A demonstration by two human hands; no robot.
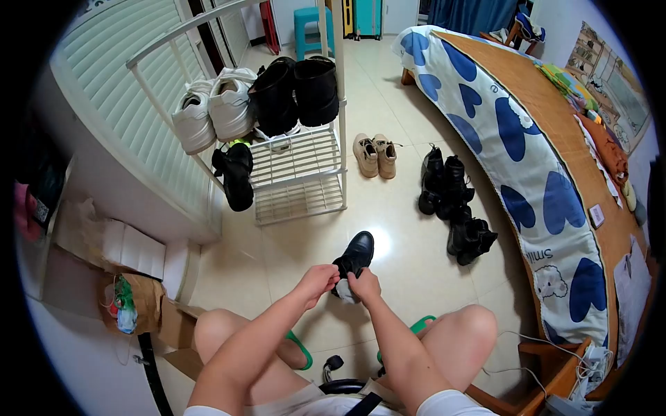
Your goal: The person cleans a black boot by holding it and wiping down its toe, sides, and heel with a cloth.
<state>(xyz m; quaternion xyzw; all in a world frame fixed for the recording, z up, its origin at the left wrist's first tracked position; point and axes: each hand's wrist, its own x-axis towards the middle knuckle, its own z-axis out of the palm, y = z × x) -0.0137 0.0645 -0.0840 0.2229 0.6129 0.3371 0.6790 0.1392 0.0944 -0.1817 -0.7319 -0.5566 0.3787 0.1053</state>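
A black lace-up boot (359, 248) is between my two hands, its toe pointing away from me. Something light grey shows at its opening, a lining or a cloth; I cannot tell which. My left hand (319, 284) pinches at the boot's left side with fingers pressed together. On the other side, my right hand (365, 285) grips the edge of the boot's upper, thumb forward. Whether a lace is between the fingers is too small to see. Green slippers (300, 350) are on my feet below.
A white shoe rack (298, 163) holds white sneakers (232, 104) and black shoes (316, 90). Beige boots (374, 155) and several black boots (444, 182) stand on the floor. At right is a bed (541, 139); a paper bag (147, 305) sits at left.
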